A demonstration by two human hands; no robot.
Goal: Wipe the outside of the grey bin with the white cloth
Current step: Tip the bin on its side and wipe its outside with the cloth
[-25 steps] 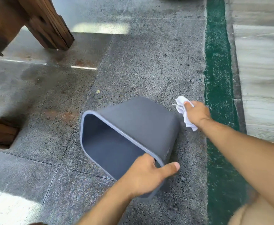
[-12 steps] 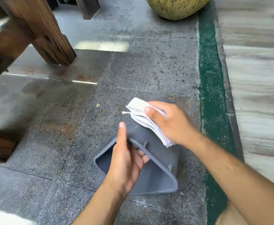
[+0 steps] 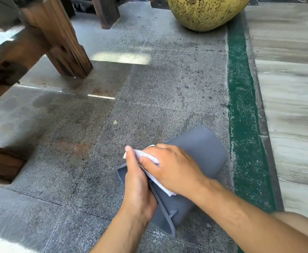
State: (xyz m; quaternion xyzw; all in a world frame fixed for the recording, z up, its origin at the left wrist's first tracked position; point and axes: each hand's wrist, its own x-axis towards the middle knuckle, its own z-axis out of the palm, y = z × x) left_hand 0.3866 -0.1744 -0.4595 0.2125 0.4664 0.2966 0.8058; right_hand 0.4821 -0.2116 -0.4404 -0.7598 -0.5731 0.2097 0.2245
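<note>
Stone floor of grey speckled slabs carries the grey bin, which lies tipped on its side with its closed bottom pointing away from the person and its open rim toward them. The rim's edge shows at the bin's near end, low against the floor.

The left hand has its grip on the rim at the near-left of the bin: the thumb points up and away along the outside, while the fingers go down behind the rim, where they are hidden, so how far they curl inside cannot be told. The hand plainly holds the bin steady by that edge.

The right hand lies palm-down on the bin's upturned side wall, fingers bent over the white cloth, its grip closed around the folded fabric and pressing it against the grey plastic. Cloth shows beyond the fingertips, just beside the left thumb, and again as a strip under the heel of the hand, toward the near end of the bin. The two hands touch or nearly touch at the bin's near-left corner.

Beyond the bin, far up the floor, sits a large yellow speckled pot. To the bin's right runs a green painted strip, and past that a pale streaked stone ledge. Well to the bin's far left stands a dark wooden post, slanted in this wide view, with more wooden beams at the left edge.
</note>
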